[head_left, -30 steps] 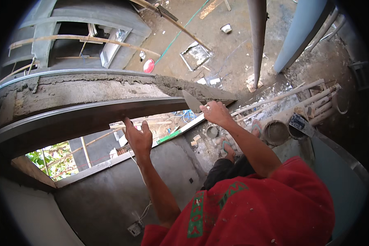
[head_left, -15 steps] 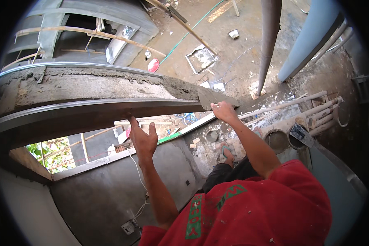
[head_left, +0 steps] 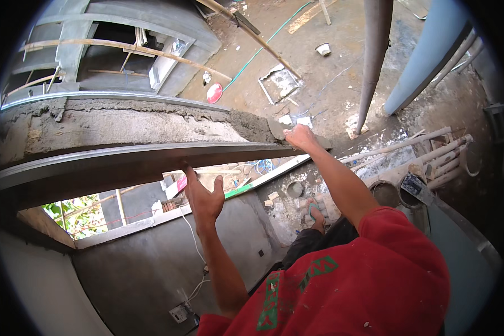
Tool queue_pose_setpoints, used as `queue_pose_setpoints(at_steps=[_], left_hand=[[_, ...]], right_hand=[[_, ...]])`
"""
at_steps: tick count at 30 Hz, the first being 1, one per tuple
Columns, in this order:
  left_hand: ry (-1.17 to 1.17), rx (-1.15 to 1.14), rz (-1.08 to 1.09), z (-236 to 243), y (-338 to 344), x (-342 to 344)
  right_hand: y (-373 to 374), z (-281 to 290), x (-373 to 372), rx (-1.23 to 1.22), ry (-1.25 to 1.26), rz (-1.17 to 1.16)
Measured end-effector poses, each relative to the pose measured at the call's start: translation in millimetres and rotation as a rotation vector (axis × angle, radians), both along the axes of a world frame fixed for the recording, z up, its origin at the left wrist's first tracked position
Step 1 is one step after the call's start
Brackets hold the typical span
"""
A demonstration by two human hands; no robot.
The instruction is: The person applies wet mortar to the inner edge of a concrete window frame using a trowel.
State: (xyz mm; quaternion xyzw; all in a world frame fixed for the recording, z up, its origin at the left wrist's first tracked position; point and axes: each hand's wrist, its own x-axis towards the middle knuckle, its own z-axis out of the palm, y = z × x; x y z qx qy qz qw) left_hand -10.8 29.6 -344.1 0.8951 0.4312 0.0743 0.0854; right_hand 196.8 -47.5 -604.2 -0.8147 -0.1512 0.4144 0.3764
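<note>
A concrete beam (head_left: 134, 123) runs across in front of me, with wet grey mortar (head_left: 252, 124) spread along its top. Metal strips line its far edge and its near edge (head_left: 151, 150). At the beam's right end, my right hand (head_left: 301, 138) is closed around a trowel, whose grey blade (head_left: 275, 129) shows against the mortar; the handle is hidden by my fingers. Below the near edge, my left hand (head_left: 204, 200) reaches up, its fingertips touching the beam's underside. Its thumb stands apart from the fingers, and nothing is held in it.
Two buckets (head_left: 385, 193) stand low at the right, with a flat tool (head_left: 417, 187) lying over one. Bamboo poles (head_left: 439, 159) lie beyond them. Upright pipes (head_left: 373, 61) rise at the back right. A grey wall (head_left: 151, 263) with a socket (head_left: 180, 313) and cable is below the opening.
My right hand has moved up and slightly left over the beam's end, covering more of the trowel. My left hand stays at the underside. The whole view has shifted a little.
</note>
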Motion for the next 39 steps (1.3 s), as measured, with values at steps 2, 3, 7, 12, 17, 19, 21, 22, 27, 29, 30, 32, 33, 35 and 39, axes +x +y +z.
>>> queue_pose_setpoints(at_steps=[2, 3, 7, 12, 17, 19, 21, 22, 27, 29, 30, 32, 33, 35, 39], left_hand=[[0.033, -0.019, 0.038, -1, 0, 1], [0.04, -0.017, 0.044, -2, 0, -2], [0.04, -0.033, 0.038, 1, 0, -4], [0.016, -0.078, 0.013, 9, -3, 4], [-0.059, -0.028, 0.007, -4, 4, -7], [-0.047, -0.03, 0.022, -2, 6, -9], [-0.112, -0.12, -0.022, 6, -1, -2], [-0.112, -0.122, -0.015, 4, 0, -4], [-0.07, -0.11, -0.006, 6, 0, 0], [-0.083, -0.096, -0.027, 6, 2, 0], [-0.092, -0.087, -0.042, 4, 2, -2], [-0.074, -0.086, -0.02, 1, 4, -7], [-0.057, -0.082, -0.007, 0, 4, -7], [-0.035, -0.07, -0.006, 0, 2, -7], [-0.021, -0.025, -0.017, 4, 0, -4]], right_hand=[[7, -3, 5, -0.025, -0.009, 0.036], [9, 3, 5, 0.028, -0.03, 0.04], [-7, 56, 6, 0.28, -0.125, 0.089], [-3, 31, 18, 0.185, -0.055, 0.003], [3, 29, 2, 0.097, -0.195, 0.004], [-2, 59, 0, 0.124, -0.149, 0.071], [-12, 84, 2, 0.295, -0.089, 0.091], [-13, 84, 4, 0.294, -0.089, 0.098], [-12, 56, 15, 0.034, -0.103, 0.048], [-9, 56, 4, 0.029, -0.113, 0.063], [-8, 62, -1, 0.078, -0.098, 0.062], [-12, 92, -9, 0.2, -0.094, 0.054], [-14, 101, -10, 0.197, -0.093, 0.055], [-19, 115, -14, 0.379, -0.215, 0.003], [-26, 105, -2, 0.356, -0.22, -0.117]])
